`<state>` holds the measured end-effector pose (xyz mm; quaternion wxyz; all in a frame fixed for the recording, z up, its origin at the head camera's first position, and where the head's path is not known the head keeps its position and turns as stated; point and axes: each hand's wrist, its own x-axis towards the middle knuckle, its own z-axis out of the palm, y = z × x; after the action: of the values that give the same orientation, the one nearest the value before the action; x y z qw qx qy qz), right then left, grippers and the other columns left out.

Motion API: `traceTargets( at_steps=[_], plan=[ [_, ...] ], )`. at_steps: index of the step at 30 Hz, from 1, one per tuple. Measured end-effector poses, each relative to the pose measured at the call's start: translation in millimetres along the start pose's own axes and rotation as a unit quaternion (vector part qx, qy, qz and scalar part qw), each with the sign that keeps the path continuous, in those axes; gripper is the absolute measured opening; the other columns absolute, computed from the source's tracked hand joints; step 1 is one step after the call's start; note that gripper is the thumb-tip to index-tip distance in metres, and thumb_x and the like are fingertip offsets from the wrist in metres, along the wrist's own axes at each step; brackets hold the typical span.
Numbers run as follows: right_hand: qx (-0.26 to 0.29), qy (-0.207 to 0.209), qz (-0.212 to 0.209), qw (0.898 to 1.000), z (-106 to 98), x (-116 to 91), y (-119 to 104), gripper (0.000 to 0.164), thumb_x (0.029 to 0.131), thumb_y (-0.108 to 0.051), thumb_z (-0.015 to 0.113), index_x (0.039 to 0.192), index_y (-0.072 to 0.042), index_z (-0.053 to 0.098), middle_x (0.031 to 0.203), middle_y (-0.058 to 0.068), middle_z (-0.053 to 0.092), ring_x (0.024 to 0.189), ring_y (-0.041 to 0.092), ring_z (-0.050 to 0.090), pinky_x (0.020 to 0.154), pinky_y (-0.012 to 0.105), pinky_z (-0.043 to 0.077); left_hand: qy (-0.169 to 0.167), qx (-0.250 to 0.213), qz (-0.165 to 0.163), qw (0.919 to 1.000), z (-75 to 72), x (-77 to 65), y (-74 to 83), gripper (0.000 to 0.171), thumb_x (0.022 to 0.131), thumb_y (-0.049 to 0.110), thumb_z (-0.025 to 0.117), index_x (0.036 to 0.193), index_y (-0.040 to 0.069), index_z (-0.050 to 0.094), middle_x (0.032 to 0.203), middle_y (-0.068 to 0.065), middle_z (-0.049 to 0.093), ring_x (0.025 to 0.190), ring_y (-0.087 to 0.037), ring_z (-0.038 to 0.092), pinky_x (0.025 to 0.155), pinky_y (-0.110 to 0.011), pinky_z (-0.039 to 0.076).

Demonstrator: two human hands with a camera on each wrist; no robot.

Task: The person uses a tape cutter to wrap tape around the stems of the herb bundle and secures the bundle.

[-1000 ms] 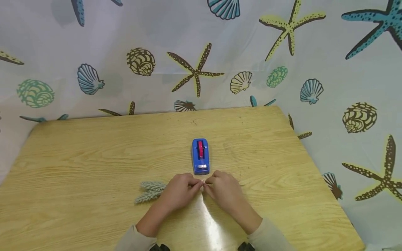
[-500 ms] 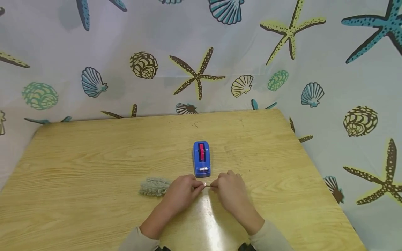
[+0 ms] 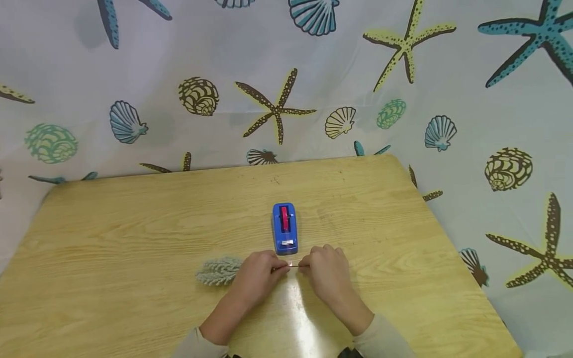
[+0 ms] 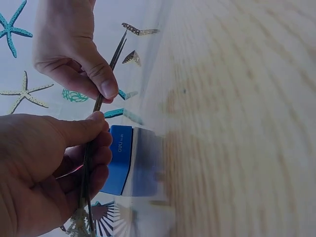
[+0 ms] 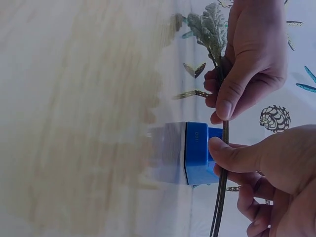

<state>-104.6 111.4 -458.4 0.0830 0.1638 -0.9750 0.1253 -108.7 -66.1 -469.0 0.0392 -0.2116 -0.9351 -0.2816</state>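
Grey-green leafy stems (image 3: 219,271) run crosswise through both hands, their leaves out to the left of the left hand. The left hand (image 3: 259,272) pinches the thin brown stems between thumb and fingers, just below the leaves. Close by on its right, the right hand (image 3: 329,271) pinches the same stems with thumb and forefinger. A short bare length shows between the fingertips, with a small shiny bit on it. In the right wrist view the stem ends (image 5: 218,202) trail past the right hand. Just beyond the hands stands a blue tape dispenser (image 3: 284,241) with a pink-red core.
The wood-grain table (image 3: 134,223) extends around the hands, with light glare in front of them. A patterned cloth (image 3: 156,74) with shells and starfish hangs behind the table and along its right side.
The leafy end has turned from two spread sprigs into one overlapping bunch. The right hand's fingertips have moved slightly right, away from the left's, baring a short length of stem.
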Motion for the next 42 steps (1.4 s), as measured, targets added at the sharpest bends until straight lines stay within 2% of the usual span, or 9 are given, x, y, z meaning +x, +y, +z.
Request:
traceTargets(
  at_steps=[5, 11, 18, 25, 30, 33, 37, 42],
  plan=[
    [0.029, 0.010, 0.011, 0.999, 0.7, 1.7, -0.8, 0.007, 0.075, -0.026, 0.086, 0.080, -0.023, 0.082, 0.066, -0.007, 0.061, 0.060, 0.012, 0.048, 0.058, 0.024, 0.030, 0.010, 0.006, 0.002, 0.9999, -0.9, 1.1, 0.8, 0.003, 0.085, 0.012, 0.078, 0.086, 0.011, 0.081, 0.077, 0.001, 0.070, 0.068, -0.011, 0.062, 0.062, -0.023, 0.049],
    [0.049, 0.018, 0.020, 0.998, 0.1, 2.6, -1.0, 0.008, 0.073, -0.024, 0.088, 0.076, -0.021, 0.081, 0.067, -0.006, 0.063, 0.062, 0.014, 0.054, 0.059, 0.026, 0.033, 0.017, 0.002, -0.016, 0.9997, 0.0, 2.3, 3.5, 0.003, 0.082, 0.010, 0.080, 0.085, 0.011, 0.081, 0.080, 0.000, 0.072, 0.072, -0.014, 0.066, 0.065, -0.026, 0.053],
    [0.038, 0.025, 0.022, 0.999, 0.3, 4.6, -1.0, 0.009, 0.072, -0.023, 0.089, 0.073, -0.021, 0.080, 0.065, -0.007, 0.061, 0.061, 0.015, 0.055, 0.059, 0.026, 0.035, -0.032, -0.027, -0.050, 0.9979, -0.6, 3.3, 7.0, 0.009, 0.091, 0.013, 0.072, 0.089, 0.006, 0.078, 0.084, -0.003, 0.069, 0.073, -0.013, 0.062, 0.065, -0.027, 0.052],
    [0.020, 0.030, 0.009, 0.999, 3.6, 4.2, -3.0, 0.010, 0.075, -0.023, 0.088, 0.075, -0.018, 0.079, 0.067, -0.006, 0.062, 0.062, 0.013, 0.057, 0.058, 0.025, 0.038, -0.041, -0.017, -0.080, 0.9958, -1.9, 5.6, 6.7, 0.007, 0.090, 0.010, 0.072, 0.088, 0.007, 0.079, 0.081, -0.001, 0.068, 0.073, -0.013, 0.061, 0.068, -0.029, 0.054],
    [0.002, -0.011, -0.010, 1.000, 4.6, 0.0, -5.7, 0.013, 0.086, -0.029, 0.079, 0.091, -0.016, 0.079, 0.081, -0.002, 0.062, 0.067, 0.013, 0.057, 0.058, 0.025, 0.044, -0.028, -0.008, -0.071, 0.9971, -2.6, 6.6, 5.7, 0.005, 0.087, 0.010, 0.075, 0.085, 0.009, 0.079, 0.078, 0.000, 0.068, 0.071, -0.012, 0.062, 0.066, -0.028, 0.053],
    [-0.001, -0.017, -0.025, 1.000, 3.9, -1.0, -7.0, 0.014, 0.090, -0.027, 0.075, 0.097, -0.016, 0.080, 0.084, 0.000, 0.060, 0.067, 0.013, 0.055, 0.055, 0.022, 0.043, -0.016, -0.003, -0.064, 0.9978, -1.6, 6.8, 5.0, 0.005, 0.086, 0.011, 0.077, 0.084, 0.008, 0.079, 0.078, 0.001, 0.069, 0.071, -0.012, 0.062, 0.065, -0.028, 0.052],
    [-0.002, -0.008, -0.025, 1.000, 2.0, 0.4, -7.4, 0.010, 0.087, -0.023, 0.077, 0.093, -0.018, 0.081, 0.085, -0.001, 0.064, 0.069, 0.012, 0.059, 0.055, 0.021, 0.045, -0.003, -0.001, -0.063, 0.9980, 0.4, 6.9, 4.3, 0.003, 0.083, 0.010, 0.079, 0.083, 0.007, 0.079, 0.077, 0.001, 0.069, 0.071, -0.013, 0.062, 0.065, -0.028, 0.053],
    [0.003, -0.014, -0.005, 1.000, 0.7, 1.8, -6.7, 0.007, 0.085, -0.025, 0.078, 0.089, -0.021, 0.081, 0.082, -0.003, 0.072, 0.069, 0.013, 0.065, 0.058, 0.025, 0.047, 0.006, 0.003, -0.058, 0.9983, 1.8, 6.5, 3.5, 0.003, 0.081, 0.009, 0.080, 0.083, 0.012, 0.079, 0.079, 0.002, 0.068, 0.072, -0.013, 0.063, 0.065, -0.029, 0.053]
  ],
)
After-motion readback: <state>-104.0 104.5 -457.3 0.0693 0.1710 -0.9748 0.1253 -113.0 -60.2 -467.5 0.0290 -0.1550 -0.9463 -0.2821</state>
